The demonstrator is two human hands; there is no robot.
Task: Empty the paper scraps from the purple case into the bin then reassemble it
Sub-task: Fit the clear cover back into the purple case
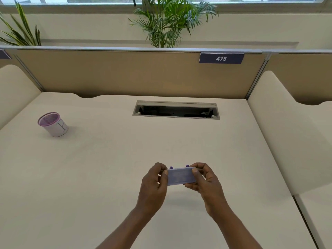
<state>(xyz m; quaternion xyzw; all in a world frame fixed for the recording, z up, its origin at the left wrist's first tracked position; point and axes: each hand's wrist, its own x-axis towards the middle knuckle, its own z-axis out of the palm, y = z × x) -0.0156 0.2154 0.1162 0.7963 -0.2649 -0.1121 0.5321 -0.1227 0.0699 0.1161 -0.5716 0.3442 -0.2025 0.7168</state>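
The purple case [180,177] is a small flat rectangular box held just above the desk, near its front middle. My left hand [154,184] grips its left end and my right hand [203,180] grips its right end, thumbs on top. Two small purple pegs stick up behind its far edge. Its inside is hidden, so no paper scraps show. The bin [53,124] is a small white cup with a purple mesh rim, standing on the desk at the far left, well away from both hands.
The cream desk [107,168] has an open cable tray slot [176,110] at the back middle. A tan partition [125,72] with a "475" label stands behind it. Raised side dividers flank the desk on the left and right. Plants stand behind the partition.
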